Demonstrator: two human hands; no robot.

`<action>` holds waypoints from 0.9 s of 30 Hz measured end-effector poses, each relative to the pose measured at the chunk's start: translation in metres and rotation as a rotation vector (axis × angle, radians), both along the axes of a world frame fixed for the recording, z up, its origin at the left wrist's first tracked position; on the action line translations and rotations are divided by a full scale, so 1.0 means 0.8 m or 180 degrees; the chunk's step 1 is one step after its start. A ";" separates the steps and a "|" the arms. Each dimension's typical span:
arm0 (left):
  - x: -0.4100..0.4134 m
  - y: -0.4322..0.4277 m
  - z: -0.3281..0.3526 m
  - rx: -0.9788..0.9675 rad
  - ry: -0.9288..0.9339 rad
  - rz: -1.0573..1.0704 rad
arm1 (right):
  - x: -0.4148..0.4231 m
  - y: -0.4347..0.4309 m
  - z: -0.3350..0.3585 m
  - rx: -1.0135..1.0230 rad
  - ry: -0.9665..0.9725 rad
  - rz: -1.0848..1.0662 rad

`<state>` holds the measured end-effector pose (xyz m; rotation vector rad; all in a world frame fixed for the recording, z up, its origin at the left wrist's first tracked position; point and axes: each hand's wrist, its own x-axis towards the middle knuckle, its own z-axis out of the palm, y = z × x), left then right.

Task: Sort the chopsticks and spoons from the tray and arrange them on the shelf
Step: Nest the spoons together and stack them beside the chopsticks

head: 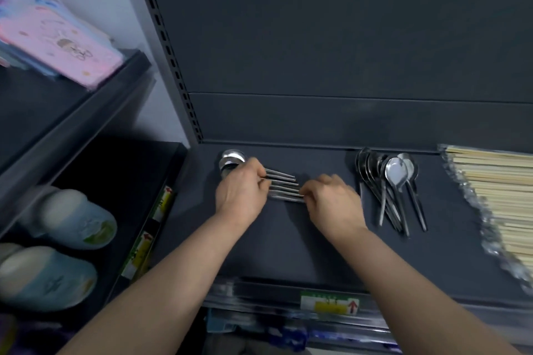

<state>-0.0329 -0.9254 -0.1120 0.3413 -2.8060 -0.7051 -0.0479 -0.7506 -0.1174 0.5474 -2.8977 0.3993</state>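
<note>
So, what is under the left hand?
A bunch of spoons: handles show to its right, bowls beyond it. The left hand covers their necks, so the count is unclear.

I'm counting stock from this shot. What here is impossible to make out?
1. The held spoons, head view: the left hand covers their necks, the right hand their handle ends; count unsure.
2. The wrapped chopsticks: cut off by the right edge.
3. The shelf label: print blurred.
4. The tray: outside the frame.

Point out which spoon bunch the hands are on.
The left bunch, held by the left hand and right hand; the right bunch lies untouched beside the chopsticks.
</note>
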 end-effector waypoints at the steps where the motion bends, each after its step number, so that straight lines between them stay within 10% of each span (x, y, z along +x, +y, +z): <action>1: -0.004 0.013 0.000 0.0064 -0.0036 -0.0113 | -0.001 0.010 0.001 0.0004 0.0064 -0.0031; 12: -0.058 0.159 -0.005 0.0228 -0.0484 -0.0988 | -0.013 0.163 -0.001 -0.0146 0.0025 -0.1058; 27: -0.085 0.252 0.007 0.0119 -0.0492 -0.0815 | -0.076 0.241 0.004 -0.0487 -0.1790 -0.1712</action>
